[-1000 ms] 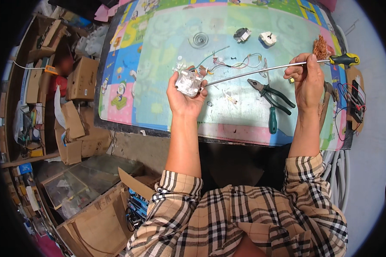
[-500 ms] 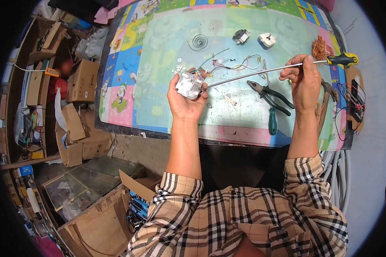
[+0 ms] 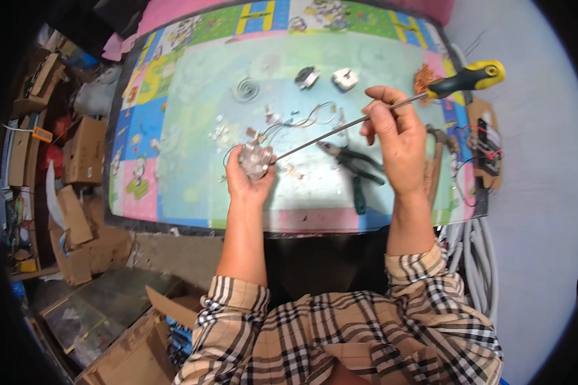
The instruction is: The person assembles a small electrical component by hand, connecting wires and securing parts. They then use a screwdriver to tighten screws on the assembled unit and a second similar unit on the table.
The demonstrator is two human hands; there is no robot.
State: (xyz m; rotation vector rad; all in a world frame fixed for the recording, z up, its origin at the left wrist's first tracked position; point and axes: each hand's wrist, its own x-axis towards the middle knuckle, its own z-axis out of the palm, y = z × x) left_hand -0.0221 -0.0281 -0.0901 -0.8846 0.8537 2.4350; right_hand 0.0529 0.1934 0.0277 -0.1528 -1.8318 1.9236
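Note:
Cupped in my left hand is a small clear-cased mechanism, its inner parts too blurred to make out. My right hand pinches the shaft of a long screwdriver between thumb and fingers. Its yellow and black handle sticks out beyond that hand, up and to the right. The tip reaches the right side of the mechanism by my left fingers; whether it sits on a screw cannot be seen. Under the shaft lie dark-handled pliers and a green-handled tool.
Beyond my hands lie a flat coiled spring, a black part, a white part, loose wires and small white bits. A hammer and copper-coloured strands are at right. Cardboard boxes stand left.
The whole view has shifted, with the table now further left and lower. The screwdriver's handle has risen, so its shaft slants more steeply. Both hands keep their hold.

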